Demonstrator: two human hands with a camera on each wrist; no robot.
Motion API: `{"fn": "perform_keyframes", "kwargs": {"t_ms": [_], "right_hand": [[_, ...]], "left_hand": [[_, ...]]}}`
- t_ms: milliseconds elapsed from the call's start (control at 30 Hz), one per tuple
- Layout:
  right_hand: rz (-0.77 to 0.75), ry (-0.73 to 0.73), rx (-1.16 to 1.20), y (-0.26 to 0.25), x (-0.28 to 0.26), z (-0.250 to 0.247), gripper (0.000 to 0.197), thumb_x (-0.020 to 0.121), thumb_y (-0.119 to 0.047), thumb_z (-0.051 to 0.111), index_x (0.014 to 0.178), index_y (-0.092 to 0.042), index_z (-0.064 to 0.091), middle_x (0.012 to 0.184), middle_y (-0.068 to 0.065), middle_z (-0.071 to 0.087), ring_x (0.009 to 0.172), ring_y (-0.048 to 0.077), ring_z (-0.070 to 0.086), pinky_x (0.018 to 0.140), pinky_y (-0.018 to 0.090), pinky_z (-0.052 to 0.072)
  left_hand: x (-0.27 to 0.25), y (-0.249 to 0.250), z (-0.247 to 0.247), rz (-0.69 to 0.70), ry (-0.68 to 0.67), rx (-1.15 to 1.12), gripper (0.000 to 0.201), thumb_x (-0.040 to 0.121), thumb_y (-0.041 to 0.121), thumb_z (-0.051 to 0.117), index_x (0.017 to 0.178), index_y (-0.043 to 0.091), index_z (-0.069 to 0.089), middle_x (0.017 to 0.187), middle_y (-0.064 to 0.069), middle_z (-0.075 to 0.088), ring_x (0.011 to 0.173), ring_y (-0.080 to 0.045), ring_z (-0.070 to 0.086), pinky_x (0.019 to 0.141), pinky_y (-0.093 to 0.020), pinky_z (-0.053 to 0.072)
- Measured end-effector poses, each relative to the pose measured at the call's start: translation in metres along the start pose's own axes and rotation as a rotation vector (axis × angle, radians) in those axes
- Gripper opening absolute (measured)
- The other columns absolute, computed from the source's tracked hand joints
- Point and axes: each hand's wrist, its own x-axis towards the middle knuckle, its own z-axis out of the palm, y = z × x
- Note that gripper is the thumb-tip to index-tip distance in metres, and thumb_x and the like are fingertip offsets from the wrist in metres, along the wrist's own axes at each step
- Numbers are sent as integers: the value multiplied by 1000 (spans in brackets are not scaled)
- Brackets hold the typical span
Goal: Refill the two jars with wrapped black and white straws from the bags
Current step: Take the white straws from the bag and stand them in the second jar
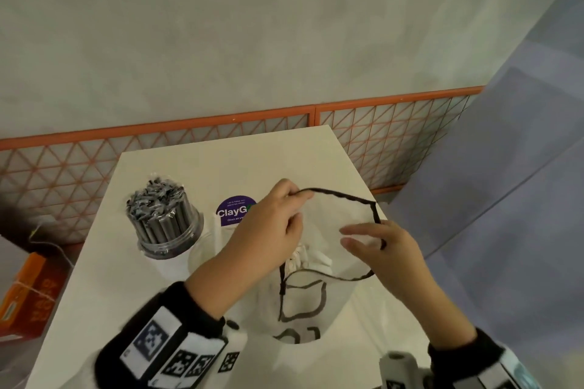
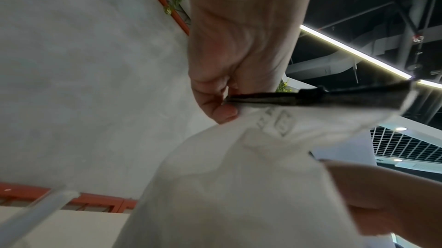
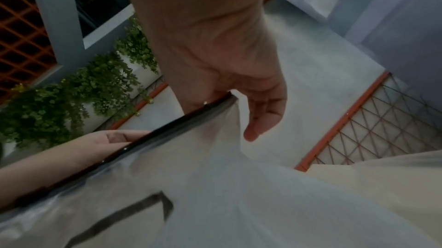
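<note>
A translucent white plastic bag (image 1: 303, 303) with a black rim (image 1: 344, 197) stands on the white table (image 1: 196, 167), its mouth held wide. My left hand (image 1: 278, 218) pinches the rim's far left side; the left wrist view shows thumb and fingers of this left hand (image 2: 215, 101) closed on the bag (image 2: 239, 176). My right hand (image 1: 379, 249) holds the right side of the rim, fingers stretched across the mouth. White wrapped straws (image 1: 311, 260) show inside. A clear jar packed with black wrapped straws (image 1: 164, 221) stands to the left. A second clear jar (image 1: 202, 249) is partly hidden behind my left forearm.
A purple ClayGo sticker (image 1: 235, 211) lies on the table beyond my left hand. An orange box (image 1: 25, 294) sits on the floor to the left. An orange mesh fence (image 1: 395, 142) runs behind the table along the grey wall.
</note>
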Motion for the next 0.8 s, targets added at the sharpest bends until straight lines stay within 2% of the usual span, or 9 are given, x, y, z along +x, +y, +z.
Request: {"fn": "perform_keyframes", "kwargs": {"t_ms": [100,200,300,367,433,567,633,733,800], "right_hand": [[-31,-11,-85,-17,19,-10,35,84,-12,67,110,-35,67,97,-12,67,73,1,57,59,4,43],[-161,122,-105,-38,32,-25,48,82,0,60,122,-27,63,113,-9,67,65,-5,54,58,2,42],[-290,133,-115,-51,32,-33,53,81,4,59,127,-22,58,107,-16,60,56,-7,52,58,3,41],[-328,93,-209,-51,31,-28,52,82,2,60,129,-21,55,112,-16,55,53,-2,53,56,1,40],[-291,41,-349,-42,32,-17,54,85,-3,59,135,-23,48,134,-11,49,55,-2,52,58,-1,36],[-247,-83,-525,-3,36,18,67,86,1,49,146,-22,30,149,-7,34,99,21,62,71,17,40],[-240,-122,-572,13,36,30,71,84,5,47,147,-23,28,148,-7,35,94,24,62,66,20,38],[-261,-112,-563,22,34,32,72,79,11,48,143,-19,37,143,-3,43,75,26,62,54,22,37],[-302,-89,-554,24,31,29,72,72,15,53,137,-16,48,140,2,48,63,24,61,45,15,29]], "left_hand": [[13,5,-5,-1,73,-14,41,92,0,48,132,9,54,96,8,41,65,5,48,57,-6,35],[22,12,-18,20,222,-53,42,91,-3,49,131,7,54,98,4,47,64,2,47,59,-7,36],[17,18,-25,71,333,-52,45,88,-5,53,132,6,52,104,-1,51,62,-5,45,56,-11,37],[8,15,-18,66,316,15,50,87,-3,57,135,6,48,111,-2,51,54,-3,45,52,-5,35],[-2,3,-3,-23,227,96,59,85,0,62,139,9,42,122,-2,47,48,-2,42,52,0,34],[-20,-28,36,-272,59,199,65,90,2,50,148,16,24,145,-1,30,66,-12,56,56,-17,44],[-26,-35,48,-312,28,233,65,89,0,49,148,15,26,147,-2,30,64,-19,59,53,-25,45],[-34,-38,57,-275,70,220,67,78,-9,59,140,10,41,137,-7,44,47,-16,51,42,-21,39],[-38,-37,59,-232,144,220,69,71,-12,65,134,8,47,130,-7,50,40,-11,42,38,-17,32]]}}
